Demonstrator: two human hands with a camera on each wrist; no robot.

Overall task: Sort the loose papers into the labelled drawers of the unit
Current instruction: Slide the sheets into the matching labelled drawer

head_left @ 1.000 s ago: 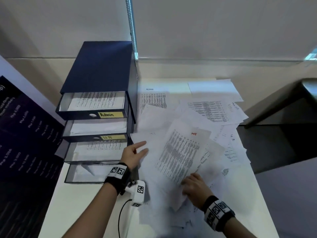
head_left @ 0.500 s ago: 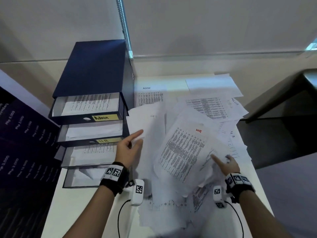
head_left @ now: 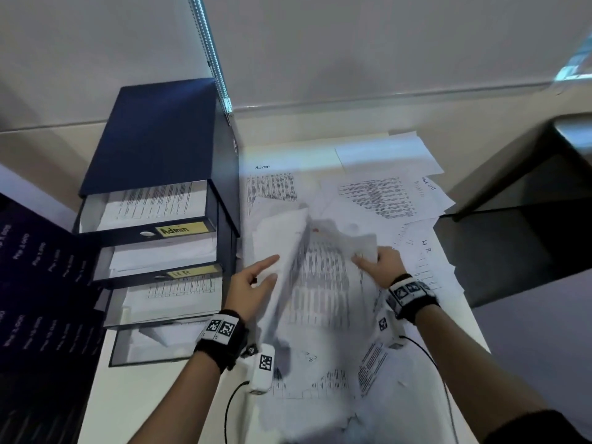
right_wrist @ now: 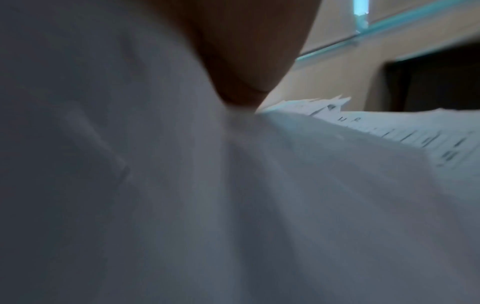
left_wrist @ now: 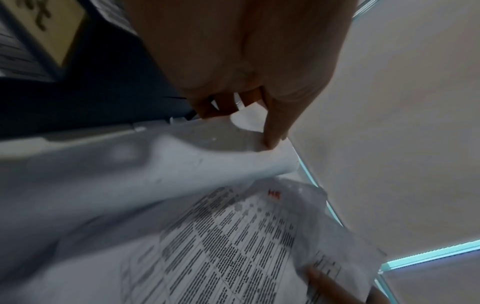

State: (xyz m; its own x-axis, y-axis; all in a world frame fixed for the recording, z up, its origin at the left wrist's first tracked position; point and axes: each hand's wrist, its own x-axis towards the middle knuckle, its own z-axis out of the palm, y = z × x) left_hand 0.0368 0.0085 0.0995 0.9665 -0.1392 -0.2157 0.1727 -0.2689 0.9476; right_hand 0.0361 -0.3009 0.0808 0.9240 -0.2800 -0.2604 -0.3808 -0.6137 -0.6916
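Here, two hands lift sheets out of the paper heap beside the drawer unit.

The printed sheet marked HR point(head_left: 323, 283) is raised above the loose papers point(head_left: 384, 200) on the table point(head_left: 153, 408); the right hand point(head_left: 379, 262) pinches its right edge. The left hand point(head_left: 251, 288), index finger out, holds a blank sheet point(head_left: 282, 238) at its edge, thumb against it. The drawer unit point(head_left: 153, 139) stands left, its Admin drawer point(head_left: 150, 216) and HR drawer point(head_left: 160, 262) pulled out.

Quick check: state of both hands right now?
Left hand: pinching a blank sheet.
Right hand: gripping the printed sheet marked HR.
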